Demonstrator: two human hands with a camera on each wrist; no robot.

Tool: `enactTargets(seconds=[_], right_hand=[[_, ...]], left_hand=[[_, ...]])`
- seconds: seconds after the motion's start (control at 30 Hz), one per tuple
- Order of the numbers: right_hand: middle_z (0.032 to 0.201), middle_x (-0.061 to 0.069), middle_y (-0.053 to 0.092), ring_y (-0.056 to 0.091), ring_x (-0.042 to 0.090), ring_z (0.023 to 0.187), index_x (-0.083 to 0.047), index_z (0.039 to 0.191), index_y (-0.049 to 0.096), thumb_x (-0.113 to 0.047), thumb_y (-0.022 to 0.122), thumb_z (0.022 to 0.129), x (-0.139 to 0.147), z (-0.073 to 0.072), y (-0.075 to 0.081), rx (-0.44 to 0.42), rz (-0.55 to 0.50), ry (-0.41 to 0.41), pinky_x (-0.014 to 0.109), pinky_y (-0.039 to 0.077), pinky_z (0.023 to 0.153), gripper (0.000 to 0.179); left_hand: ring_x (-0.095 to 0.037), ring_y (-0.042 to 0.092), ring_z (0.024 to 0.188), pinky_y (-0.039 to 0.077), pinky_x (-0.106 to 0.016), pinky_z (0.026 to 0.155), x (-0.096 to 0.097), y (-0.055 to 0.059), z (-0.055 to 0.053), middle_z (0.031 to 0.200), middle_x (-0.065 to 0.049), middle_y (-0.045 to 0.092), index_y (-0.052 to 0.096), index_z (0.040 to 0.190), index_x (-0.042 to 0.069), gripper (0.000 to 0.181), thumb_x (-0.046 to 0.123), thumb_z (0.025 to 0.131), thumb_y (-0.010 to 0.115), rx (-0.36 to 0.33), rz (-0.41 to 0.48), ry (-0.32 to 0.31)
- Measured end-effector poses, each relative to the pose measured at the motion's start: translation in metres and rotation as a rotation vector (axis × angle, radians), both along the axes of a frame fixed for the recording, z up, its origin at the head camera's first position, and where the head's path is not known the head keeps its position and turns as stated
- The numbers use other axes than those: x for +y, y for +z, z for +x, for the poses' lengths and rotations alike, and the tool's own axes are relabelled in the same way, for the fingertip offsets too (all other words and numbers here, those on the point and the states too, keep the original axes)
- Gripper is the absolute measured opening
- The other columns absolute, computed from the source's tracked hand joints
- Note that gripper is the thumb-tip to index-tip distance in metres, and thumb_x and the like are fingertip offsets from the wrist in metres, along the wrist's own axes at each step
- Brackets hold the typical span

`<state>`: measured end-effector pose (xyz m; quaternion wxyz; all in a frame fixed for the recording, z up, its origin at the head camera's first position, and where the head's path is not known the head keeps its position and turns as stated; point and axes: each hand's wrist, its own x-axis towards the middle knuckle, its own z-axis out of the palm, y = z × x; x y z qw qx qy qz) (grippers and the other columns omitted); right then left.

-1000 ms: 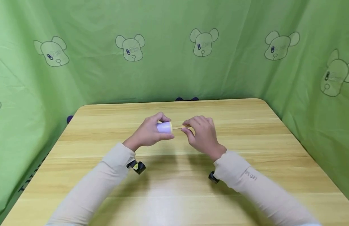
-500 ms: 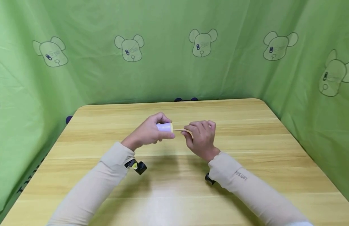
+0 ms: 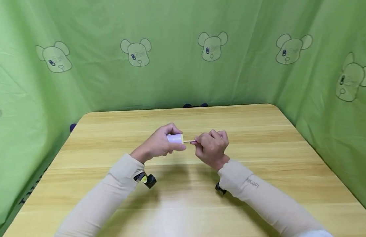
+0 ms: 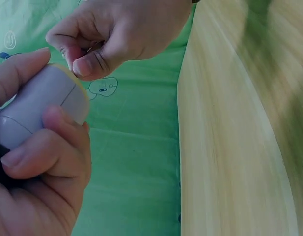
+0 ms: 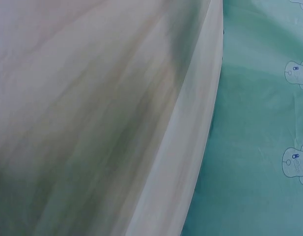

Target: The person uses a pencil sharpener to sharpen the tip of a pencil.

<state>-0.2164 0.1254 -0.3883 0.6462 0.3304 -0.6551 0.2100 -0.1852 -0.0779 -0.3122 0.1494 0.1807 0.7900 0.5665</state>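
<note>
In the head view, my left hand grips a small lavender cylinder with a yellow end, held sideways above the table. A thin pale stick-like piece spans from the yellow end to my right hand, whose curled fingers pinch it. The left wrist view shows the cylinder close up, with dark lines across its side and the left thumb and fingers round it. There the right fingertips sit right at the yellow rim. What the thin piece is, I cannot tell. Neither hand shows in the right wrist view.
Below the hands lies a wood-grain table with rounded far corners. Green curtains printed with bear heads stand behind it and at both sides. A dark wrist camera hangs under the left sleeve.
The right hand has shifted down slightly and its fingers have curled tighter at the thin piece. The left hand and cylinder have moved slightly right and down in view.
</note>
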Motion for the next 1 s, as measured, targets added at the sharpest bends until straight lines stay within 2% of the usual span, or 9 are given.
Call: enactTargets(seconds=[0.23, 0.4, 0.47, 0.63, 0.7, 0.73, 0.8, 0.87, 1.0], right_hand=[[0.048, -0.001, 0.045, 0.037, 0.016, 0.037, -0.011, 0.061, 0.054, -0.036, 0.052, 0.099, -0.001, 0.008, 0.007, -0.115, 0.038, -0.029, 0.033, 0.025, 0.041, 0.045], [0.046, -0.005, 0.046, 0.031, 0.010, 0.036, -0.014, 0.061, 0.050, -0.051, 0.041, 0.099, 0.001, 0.017, 0.022, -0.355, 0.109, -0.017, 0.028, 0.019, 0.038, 0.054], [0.048, -0.007, 0.047, 0.031, 0.008, 0.038, -0.017, 0.063, 0.049, -0.055, 0.041, 0.098, 0.003, 0.021, 0.031, -0.579, 0.170, 0.009, 0.027, 0.018, 0.038, 0.052], [0.057, -0.004, 0.040, 0.034, 0.012, 0.049, -0.017, 0.066, 0.045, -0.034, 0.053, 0.099, 0.010, 0.022, 0.065, -1.426, 0.358, 0.169, 0.028, 0.026, 0.046, 0.037], [0.059, -0.003, 0.040, 0.035, 0.013, 0.052, -0.016, 0.067, 0.047, -0.026, 0.054, 0.098, 0.012, 0.018, 0.075, -1.616, 0.397, 0.182, 0.028, 0.027, 0.049, 0.034], [0.059, -0.002, 0.040, 0.035, 0.013, 0.052, -0.015, 0.067, 0.048, -0.026, 0.054, 0.098, 0.012, 0.016, 0.078, -1.643, 0.409, 0.188, 0.027, 0.027, 0.048, 0.033], [0.060, -0.003, 0.045, 0.039, 0.013, 0.052, -0.015, 0.069, 0.052, -0.029, 0.057, 0.097, 0.012, 0.016, 0.081, -1.591, 0.395, 0.154, 0.028, 0.030, 0.048, 0.031], [0.065, -0.003, 0.053, 0.047, 0.014, 0.057, -0.016, 0.075, 0.058, -0.032, 0.062, 0.094, 0.011, 0.018, 0.079, -1.471, 0.357, 0.106, 0.030, 0.036, 0.049, 0.025], [0.080, -0.002, 0.063, 0.058, 0.018, 0.073, -0.013, 0.087, 0.065, -0.028, 0.073, 0.087, 0.013, 0.019, 0.064, -1.137, 0.273, 0.115, 0.037, 0.044, 0.066, 0.016]], left_hand=[[-0.022, 0.056, 0.074, 0.046, -0.029, 0.054, 0.000, 0.002, 0.002, 0.100, -0.012, 0.059, 0.054, 0.098, 0.008, 0.034, 0.015, 0.077, 0.080, 0.100, -0.063, -0.007], [-0.023, 0.059, 0.078, 0.052, -0.032, 0.059, 0.000, 0.003, 0.001, 0.104, -0.009, 0.061, 0.055, 0.099, 0.008, 0.036, 0.016, 0.076, 0.082, 0.231, -0.137, 0.007], [-0.024, 0.059, 0.077, 0.053, -0.033, 0.060, 0.000, 0.003, 0.001, 0.101, -0.009, 0.061, 0.056, 0.100, 0.008, 0.037, 0.017, 0.076, 0.082, 0.296, -0.177, 0.013], [-0.022, 0.058, 0.084, 0.051, -0.030, 0.065, 0.003, -0.003, 0.003, 0.104, -0.009, 0.062, 0.059, 0.102, 0.005, 0.039, 0.016, 0.074, 0.084, 0.482, -0.278, -0.020], [-0.022, 0.057, 0.086, 0.051, -0.029, 0.066, 0.004, -0.005, 0.004, 0.106, -0.009, 0.062, 0.059, 0.102, 0.005, 0.039, 0.016, 0.074, 0.084, 0.513, -0.293, -0.027], [-0.022, 0.058, 0.086, 0.051, -0.029, 0.066, 0.005, -0.005, 0.005, 0.106, -0.009, 0.062, 0.058, 0.103, 0.005, 0.040, 0.016, 0.075, 0.084, 0.504, -0.286, -0.023], [-0.023, 0.058, 0.084, 0.052, -0.029, 0.065, 0.004, -0.004, 0.004, 0.105, -0.010, 0.062, 0.058, 0.103, 0.005, 0.039, 0.017, 0.076, 0.083, 0.458, -0.262, -0.003], [-0.023, 0.058, 0.082, 0.052, -0.031, 0.063, 0.002, -0.002, 0.001, 0.103, -0.010, 0.061, 0.057, 0.104, 0.006, 0.040, 0.018, 0.076, 0.082, 0.395, -0.238, 0.029], [-0.024, 0.058, 0.081, 0.053, -0.033, 0.063, 0.000, 0.001, -0.003, 0.100, -0.009, 0.061, 0.057, 0.107, 0.008, 0.041, 0.020, 0.077, 0.082, 0.289, -0.195, 0.067]])
